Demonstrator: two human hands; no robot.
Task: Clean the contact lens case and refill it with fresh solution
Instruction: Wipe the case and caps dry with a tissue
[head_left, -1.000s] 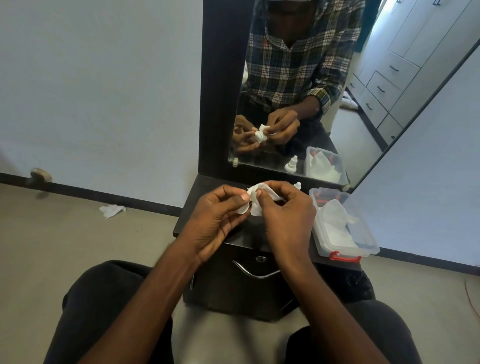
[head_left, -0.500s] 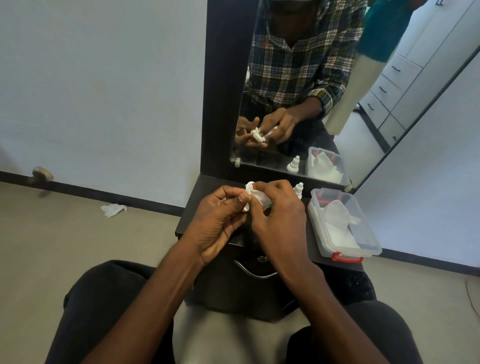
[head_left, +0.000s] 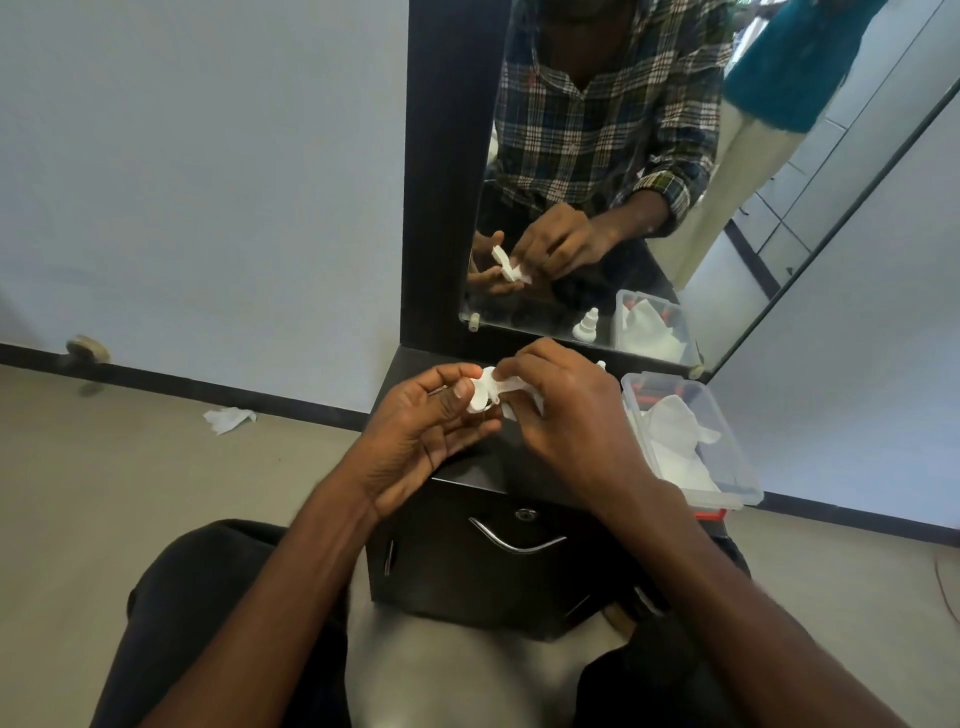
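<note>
A: Entry. Where is the contact lens case (head_left: 482, 396) relative to the mirror (head_left: 597, 171)?

B: Just below the mirror's lower edge, held above the dark tabletop (head_left: 415, 366), not resting on it. The left hand (head_left: 421, 436) pinches it, thumb on top and fingers curled beneath. The right hand (head_left: 566, 421) pinches a white tissue (head_left: 514, 402) against the case's right end.

A: Material, shape?

B: White moulded plastic, small, with rounded lobes. The reflection in the mirror shows the same lobed outline. Whether caps are on, I cannot tell. The tissue is soft, crumpled, thin.

A: Handling estimate?

B: Likely very light and rigid, and smooth, so slippery if wet. Best taken at the narrow middle or across one well's rim, leaving the other well free for wiping. The tissue will probably tear if dragged hard over edges.

A: Other items?

B: Right of the mirror's base, a clear plastic box (head_left: 727, 441) with a red latch holds more white tissue. A small white dropper bottle (head_left: 601, 365) peeks out behind the right hand; its reflection shows a ridged conical cap. A crumpled tissue scrap (head_left: 228, 419) lies on the floor, well left of the mirror.
</note>
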